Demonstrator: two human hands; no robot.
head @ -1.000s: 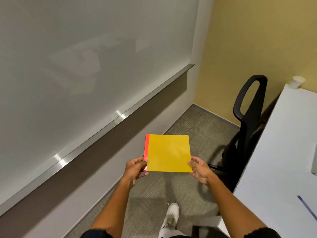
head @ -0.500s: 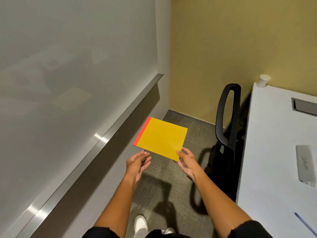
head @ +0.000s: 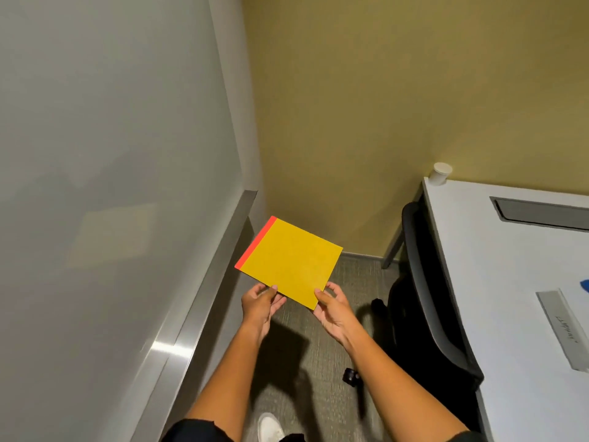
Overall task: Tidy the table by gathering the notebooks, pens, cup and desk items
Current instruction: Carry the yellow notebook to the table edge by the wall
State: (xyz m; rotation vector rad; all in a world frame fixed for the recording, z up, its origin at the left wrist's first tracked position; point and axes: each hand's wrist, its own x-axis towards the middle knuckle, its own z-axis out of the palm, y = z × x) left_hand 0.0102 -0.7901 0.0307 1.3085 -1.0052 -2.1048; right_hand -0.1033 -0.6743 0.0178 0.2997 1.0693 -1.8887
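Both hands, left [head: 259,306] and right [head: 334,309], grip pinched on the near edge of a flat square yellow notebook [head: 291,261], red spine pointing up-left, above the carpet.

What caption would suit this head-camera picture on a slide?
Both hands, left and right, hold a yellow notebook above the carpet, beside a white table with a paper cup.

Left side: whiteboard [head: 111,186] and its metal tray [head: 197,298] wall it off, no way through.
Middle: open carpet strip [head: 318,362], hands pass freely here.
Right: black office chair [head: 427,314] blocks the table edge [head: 462,282].
Far: yellow wall [head: 382,106] closes the corner.
Tabletop: paper cup [head: 440,173] far corner, grey ruler [head: 564,330] near, bare surface between.
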